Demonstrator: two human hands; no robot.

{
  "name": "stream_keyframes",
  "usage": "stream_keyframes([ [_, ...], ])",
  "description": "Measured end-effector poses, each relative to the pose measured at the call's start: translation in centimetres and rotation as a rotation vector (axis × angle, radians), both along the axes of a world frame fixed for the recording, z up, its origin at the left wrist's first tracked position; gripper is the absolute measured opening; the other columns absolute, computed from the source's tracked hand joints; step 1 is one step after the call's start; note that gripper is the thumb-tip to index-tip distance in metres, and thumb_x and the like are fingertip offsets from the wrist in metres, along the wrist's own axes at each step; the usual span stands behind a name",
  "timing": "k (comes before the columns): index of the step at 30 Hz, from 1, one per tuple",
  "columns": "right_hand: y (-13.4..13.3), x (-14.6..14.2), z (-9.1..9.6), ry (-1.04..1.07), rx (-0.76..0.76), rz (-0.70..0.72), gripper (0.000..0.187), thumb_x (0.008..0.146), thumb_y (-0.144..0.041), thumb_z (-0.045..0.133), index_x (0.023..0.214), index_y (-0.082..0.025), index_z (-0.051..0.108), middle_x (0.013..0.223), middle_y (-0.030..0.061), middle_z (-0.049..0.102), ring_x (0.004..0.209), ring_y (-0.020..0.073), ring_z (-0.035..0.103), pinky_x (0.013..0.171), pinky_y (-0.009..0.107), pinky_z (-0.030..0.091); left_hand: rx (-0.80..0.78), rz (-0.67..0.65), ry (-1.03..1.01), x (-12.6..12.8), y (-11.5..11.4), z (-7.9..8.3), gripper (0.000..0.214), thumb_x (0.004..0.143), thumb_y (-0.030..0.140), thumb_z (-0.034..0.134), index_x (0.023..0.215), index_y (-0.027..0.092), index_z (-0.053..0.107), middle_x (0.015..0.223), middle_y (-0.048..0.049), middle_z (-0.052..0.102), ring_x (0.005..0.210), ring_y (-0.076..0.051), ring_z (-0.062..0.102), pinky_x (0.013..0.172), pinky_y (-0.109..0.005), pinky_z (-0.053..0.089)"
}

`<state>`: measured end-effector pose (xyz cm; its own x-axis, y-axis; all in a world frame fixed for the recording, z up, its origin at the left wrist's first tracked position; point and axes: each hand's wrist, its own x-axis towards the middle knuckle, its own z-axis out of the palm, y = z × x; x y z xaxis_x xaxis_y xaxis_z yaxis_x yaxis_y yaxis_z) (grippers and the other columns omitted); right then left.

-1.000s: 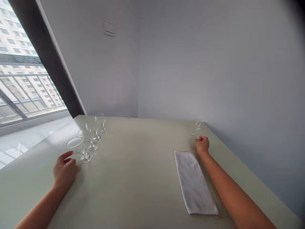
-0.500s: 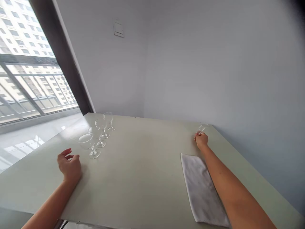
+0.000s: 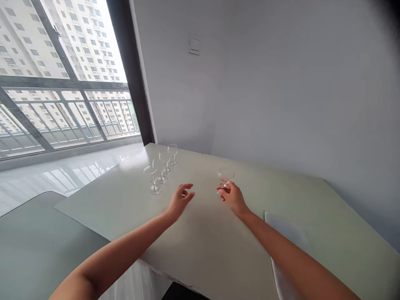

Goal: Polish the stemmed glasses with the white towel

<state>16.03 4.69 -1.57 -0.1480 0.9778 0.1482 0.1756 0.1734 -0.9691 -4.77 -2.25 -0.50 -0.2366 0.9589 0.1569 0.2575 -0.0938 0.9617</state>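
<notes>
My right hand point(image 3: 230, 196) grips a clear stemmed glass point(image 3: 226, 172) low on its stem, its bowl showing above the fingers near the middle of the table point(image 3: 200, 266). Facing it from the left is my left hand point(image 3: 181, 199), fingers apart and curved, holding nothing. Several more stemmed glasses point(image 3: 155, 188) stand upright in a slanting row on the table, left of and beyond my left hand. A folded whitish cloth point(image 3: 286, 229) lies on the right, partly hidden under my right forearm.
A light switch point(image 3: 194, 44) is on the grey wall point(image 3: 281, 91) behind the table. A dark-framed window point(image 3: 125, 54) with a railing outside is at the left. Below the table's left edge stands another grey-green surface point(image 3: 37, 237).
My right hand has brought the glass from the table's far right corner toward the middle. My left hand has moved right and stays open. The camera view has turned left.
</notes>
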Motion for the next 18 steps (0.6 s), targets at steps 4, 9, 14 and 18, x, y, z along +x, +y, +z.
stream_keyframes([
  [4, -3.3, -4.4, 0.1, -0.03, 0.043, 0.197, 0.05, 0.073, -0.025, 0.052, 0.122, -0.023, 0.045, 0.078, 0.0016, 0.064, 0.055, 0.012, 0.054, 0.047, 0.024, 0.045, -0.021, -0.092, -0.015, 3.3, 0.7, -0.2, 0.03, 0.066, 0.032, 0.063, 0.093, 0.02, 0.066, 0.093, -0.0039, 0.058, 0.061, -0.009, 0.046, 0.06, -0.023, 0.041],
  [9, -4.2, -6.1, -0.5, -0.043, 0.031, 0.256, 0.044, 0.074, -0.021, 0.047, 0.118, -0.025, 0.048, 0.088, 0.0026, 0.063, 0.06, 0.0116, 0.056, 0.052, 0.025, 0.048, -0.08, -0.123, -0.134, 2.6, 0.9, -1.0, 0.027, 0.067, 0.036, 0.061, 0.084, 0.016, 0.065, 0.077, -0.0036, 0.061, 0.061, -0.012, 0.053, 0.057, -0.024, 0.041],
  [14, -4.1, -5.1, -0.2, -0.059, -0.018, 0.239, 0.043, 0.072, -0.02, 0.049, 0.115, -0.024, 0.05, 0.107, 0.0056, 0.058, 0.065, 0.0108, 0.058, 0.054, 0.025, 0.049, -0.119, 0.036, -0.146, -1.3, 0.7, -1.0, 0.036, 0.064, 0.042, 0.064, 0.089, 0.016, 0.062, 0.07, -0.002, 0.061, 0.065, -0.013, 0.053, 0.06, -0.024, 0.038],
  [18, -4.2, -2.5, 0.4, -0.06, -0.044, 0.206, 0.035, 0.072, -0.023, 0.048, 0.106, -0.021, 0.054, 0.105, 0.0062, 0.058, 0.067, 0.0114, 0.058, 0.054, 0.025, 0.049, -0.12, 0.131, -0.126, -4.9, -0.9, -1.2, 0.038, 0.064, 0.044, 0.064, 0.091, 0.017, 0.06, 0.068, -0.0005, 0.059, 0.058, -0.01, 0.048, 0.054, -0.023, 0.032],
])
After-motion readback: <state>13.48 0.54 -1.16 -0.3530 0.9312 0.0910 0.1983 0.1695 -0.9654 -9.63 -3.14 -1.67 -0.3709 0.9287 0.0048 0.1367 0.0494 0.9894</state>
